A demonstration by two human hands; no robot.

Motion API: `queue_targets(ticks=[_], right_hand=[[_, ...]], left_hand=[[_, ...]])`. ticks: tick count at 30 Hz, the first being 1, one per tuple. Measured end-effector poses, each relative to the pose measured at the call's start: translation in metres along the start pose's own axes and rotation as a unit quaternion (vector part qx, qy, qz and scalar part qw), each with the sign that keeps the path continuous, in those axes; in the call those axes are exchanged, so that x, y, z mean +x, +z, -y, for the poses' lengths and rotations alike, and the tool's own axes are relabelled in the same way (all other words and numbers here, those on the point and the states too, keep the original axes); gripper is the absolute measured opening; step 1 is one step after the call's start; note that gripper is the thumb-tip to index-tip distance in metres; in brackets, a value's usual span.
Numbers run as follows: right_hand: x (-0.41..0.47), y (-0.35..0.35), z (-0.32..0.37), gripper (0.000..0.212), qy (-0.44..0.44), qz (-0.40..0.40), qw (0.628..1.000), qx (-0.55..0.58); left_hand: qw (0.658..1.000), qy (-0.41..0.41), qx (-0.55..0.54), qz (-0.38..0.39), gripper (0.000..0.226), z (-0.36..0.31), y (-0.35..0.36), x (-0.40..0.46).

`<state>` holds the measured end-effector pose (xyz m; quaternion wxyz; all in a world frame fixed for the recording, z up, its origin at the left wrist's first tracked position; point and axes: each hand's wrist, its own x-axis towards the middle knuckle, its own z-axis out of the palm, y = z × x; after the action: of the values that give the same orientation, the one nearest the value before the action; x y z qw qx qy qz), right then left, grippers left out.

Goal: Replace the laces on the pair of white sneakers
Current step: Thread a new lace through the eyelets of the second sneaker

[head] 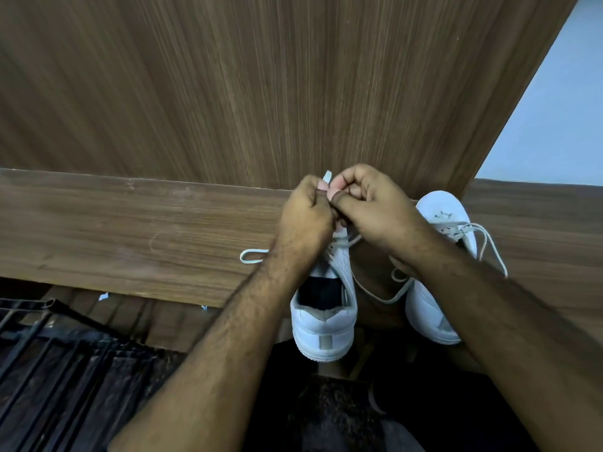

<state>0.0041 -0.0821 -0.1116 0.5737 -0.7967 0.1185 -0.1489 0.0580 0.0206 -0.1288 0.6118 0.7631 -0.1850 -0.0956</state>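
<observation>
A view from above of two bare forearms reaching forward over a brown wood-grain shelf (137, 230) backed by a wood-grain panel (261, 86). Two white sneakers stand side by side on the shelf, their long axes running away from the viewer, heels nearest and overhanging the shelf edge, toes pointing toward the panel. The left sneaker (324, 321) sits under the hands, its dark opening showing. The right sneaker (440, 216) lies just beside it, tilted slightly rightward, with a loose white lace (489, 249) trailing off its far side. Both hands meet above the left sneaker's front: the left hand (305, 216) is curled closed, the right hand (375, 207) likewise, and together their fingertips pinch a pale lace (327, 176) whose tip sticks up between them. A loop of that pale lace (251, 256) rests on the shelf, left of the left wrist. A dark metal rack (49, 353) sits lower left
</observation>
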Motion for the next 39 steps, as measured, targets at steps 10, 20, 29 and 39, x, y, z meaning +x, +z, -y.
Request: queue_targets(ticks=[10, 20, 29, 39], right_hand=[[0.005, -0.034, -0.022, 0.012, 0.019, -0.067, 0.975, -0.21], [-0.006, -0.002, 0.001, 0.013, 0.038, 0.022, 0.998, 0.053], [0.0, -0.024, -0.014, 0.013, 0.034, -0.024, 0.978, -0.204], [0.002, -0.05, -0.024, 0.015, 0.048, -0.146, 0.965, -0.211]], left_hand=[[0.919, -0.04, 0.348, -0.183, 0.027, 0.023, -0.061, 0.019], [0.993, 0.031, 0.106, -0.052, 0.022, 0.006, -0.004, 0.004], [0.986, 0.041, 0.082, -0.138, 0.03, 0.018, -0.032, 0.015], [0.925, -0.056, 0.315, -0.205, 0.028, 0.021, -0.059, 0.015]])
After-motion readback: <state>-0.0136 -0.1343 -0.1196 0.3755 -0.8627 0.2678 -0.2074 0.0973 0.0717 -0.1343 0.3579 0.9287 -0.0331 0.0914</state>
